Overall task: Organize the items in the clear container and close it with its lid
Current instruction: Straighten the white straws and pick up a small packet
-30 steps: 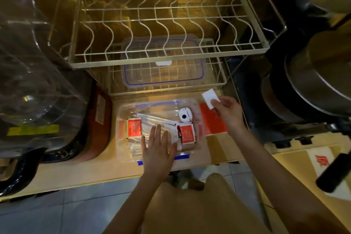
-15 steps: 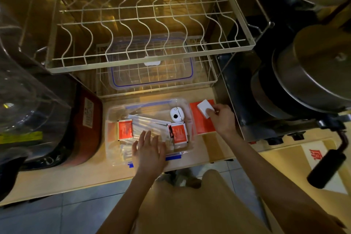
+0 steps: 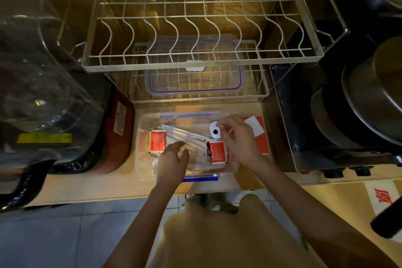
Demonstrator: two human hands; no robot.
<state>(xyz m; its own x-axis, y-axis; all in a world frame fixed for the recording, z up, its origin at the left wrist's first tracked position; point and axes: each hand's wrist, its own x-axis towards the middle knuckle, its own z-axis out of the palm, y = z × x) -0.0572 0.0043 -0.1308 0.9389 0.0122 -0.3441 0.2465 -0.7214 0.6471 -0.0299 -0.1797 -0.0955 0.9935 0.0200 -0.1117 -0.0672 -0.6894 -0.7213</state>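
The clear container [image 3: 141, 124] sits on the wooden shelf in front of me. Inside it lie two red sachets [image 3: 158, 142] [image 3: 217, 152], long clear wrapped packets [image 3: 185, 135] and a small white round device [image 3: 214, 132]. My left hand [image 3: 171, 161] hovers over the packets at the container's front, fingers apart, holding nothing. My right hand [image 3: 238, 140] is over the container's right end, its bent fingertips at the white device. A white card [image 3: 254, 126] lies on a red packet [image 3: 262, 141] just right of the container. The clear lid [image 3: 193, 80] with a blue seal rests on the lower wire rack.
A large wire dish rack [image 3: 195, 59] overhangs the shelf behind the container. A red-brown appliance [image 3: 117, 132] stands to the left under a clear plastic dome [image 3: 39, 72]. Steel pots [image 3: 369, 98] on a stove crowd the right. Tiled floor lies below.
My right hand set the white card down on the red packet and moved left over the container to the white device. My left hand lifted slightly and turned over the packets.
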